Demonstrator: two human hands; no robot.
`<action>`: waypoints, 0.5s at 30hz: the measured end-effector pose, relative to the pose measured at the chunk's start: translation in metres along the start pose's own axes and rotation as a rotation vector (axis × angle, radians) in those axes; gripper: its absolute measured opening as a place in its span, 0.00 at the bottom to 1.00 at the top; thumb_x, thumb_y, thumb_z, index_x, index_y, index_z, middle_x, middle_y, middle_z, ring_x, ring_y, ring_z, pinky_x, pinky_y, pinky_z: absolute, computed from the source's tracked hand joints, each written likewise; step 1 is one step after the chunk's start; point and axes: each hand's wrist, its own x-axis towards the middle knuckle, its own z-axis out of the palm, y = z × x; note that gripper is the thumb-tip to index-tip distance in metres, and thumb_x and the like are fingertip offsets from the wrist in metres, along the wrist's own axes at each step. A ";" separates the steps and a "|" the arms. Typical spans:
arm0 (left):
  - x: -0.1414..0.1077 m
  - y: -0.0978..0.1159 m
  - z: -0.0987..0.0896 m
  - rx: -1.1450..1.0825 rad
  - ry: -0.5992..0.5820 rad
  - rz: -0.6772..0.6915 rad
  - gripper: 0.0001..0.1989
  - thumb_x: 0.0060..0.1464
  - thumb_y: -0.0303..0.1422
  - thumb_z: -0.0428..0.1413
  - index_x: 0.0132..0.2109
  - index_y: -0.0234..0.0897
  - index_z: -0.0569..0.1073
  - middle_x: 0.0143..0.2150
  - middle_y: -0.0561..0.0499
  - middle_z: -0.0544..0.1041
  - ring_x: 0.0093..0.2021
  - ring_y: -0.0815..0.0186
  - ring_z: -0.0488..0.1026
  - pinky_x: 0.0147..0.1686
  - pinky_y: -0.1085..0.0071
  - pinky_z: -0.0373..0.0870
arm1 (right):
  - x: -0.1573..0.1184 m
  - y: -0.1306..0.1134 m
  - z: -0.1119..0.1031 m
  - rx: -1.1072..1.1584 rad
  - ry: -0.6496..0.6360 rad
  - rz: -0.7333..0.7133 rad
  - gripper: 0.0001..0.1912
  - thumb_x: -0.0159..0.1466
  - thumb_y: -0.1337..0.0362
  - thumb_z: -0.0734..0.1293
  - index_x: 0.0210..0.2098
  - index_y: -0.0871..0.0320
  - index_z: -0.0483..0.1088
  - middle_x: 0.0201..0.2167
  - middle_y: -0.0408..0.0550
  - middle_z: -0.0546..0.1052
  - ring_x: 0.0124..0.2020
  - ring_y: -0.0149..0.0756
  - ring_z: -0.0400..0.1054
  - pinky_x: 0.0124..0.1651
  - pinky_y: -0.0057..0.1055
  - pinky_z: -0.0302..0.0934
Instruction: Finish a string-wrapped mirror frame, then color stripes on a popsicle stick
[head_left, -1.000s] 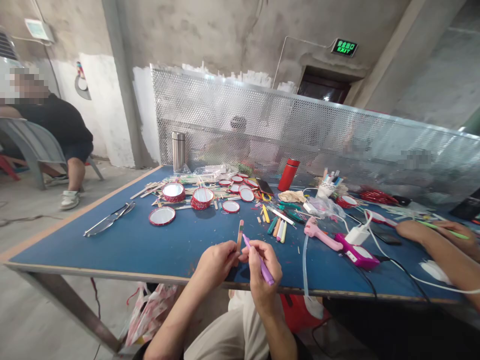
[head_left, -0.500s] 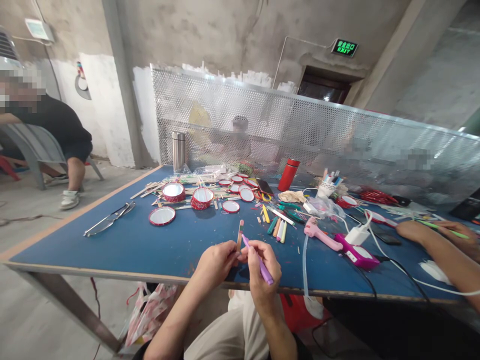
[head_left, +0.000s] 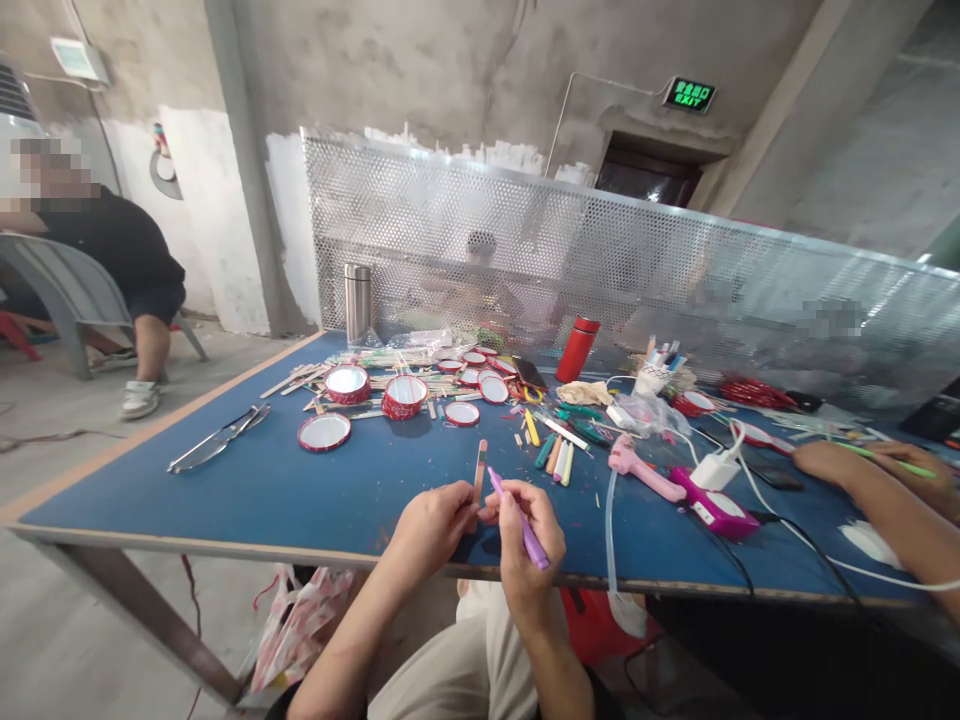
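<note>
My left hand (head_left: 437, 522) pinches the lower end of a wooden craft stick (head_left: 480, 473), which stands upright above the table's front edge. The stick has a pinkish top and a dark green band below it. In my right hand (head_left: 529, 530) is a purple marker pen (head_left: 532, 540), held like a pencil. Its tip points up and left, a small gap from the stick. Beyond my hands lie several capped markers (head_left: 559, 460) and a yellow marker (head_left: 532, 428).
Red-rimmed round mirrors (head_left: 324, 432) and loose sticks lie at the back. Glasses (head_left: 217, 440) rest on the left. A pink handheld fan (head_left: 645, 470), a magenta power strip (head_left: 712, 503) and cables are on the right, near a co-worker's arm (head_left: 862, 490). A red bottle (head_left: 577, 350) stands behind.
The marker's tip has moved slightly right, off the stick's side, as my right hand shifted a little to the right. My left hand and the stick have stayed nearly still.
</note>
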 end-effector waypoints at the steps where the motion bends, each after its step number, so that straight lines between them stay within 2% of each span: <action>1: 0.000 0.000 0.000 -0.002 -0.003 -0.001 0.10 0.57 0.31 0.47 0.27 0.39 0.65 0.26 0.54 0.75 0.27 0.69 0.69 0.28 0.75 0.58 | 0.000 -0.001 0.000 0.000 0.007 -0.003 0.06 0.66 0.64 0.61 0.37 0.58 0.69 0.25 0.42 0.76 0.24 0.30 0.73 0.30 0.26 0.69; 10: -0.001 -0.001 0.001 -0.017 -0.009 -0.007 0.10 0.57 0.31 0.46 0.27 0.40 0.61 0.25 0.54 0.73 0.26 0.69 0.67 0.28 0.76 0.56 | -0.001 0.003 -0.001 0.008 -0.045 0.008 0.06 0.66 0.64 0.61 0.39 0.57 0.69 0.28 0.44 0.78 0.27 0.32 0.74 0.32 0.27 0.69; 15: 0.000 -0.002 0.001 -0.017 -0.011 -0.003 0.10 0.57 0.33 0.46 0.27 0.40 0.60 0.26 0.54 0.72 0.26 0.68 0.66 0.28 0.75 0.55 | 0.000 -0.001 0.000 0.007 -0.021 0.012 0.06 0.66 0.64 0.61 0.36 0.57 0.69 0.24 0.42 0.76 0.24 0.31 0.73 0.29 0.25 0.68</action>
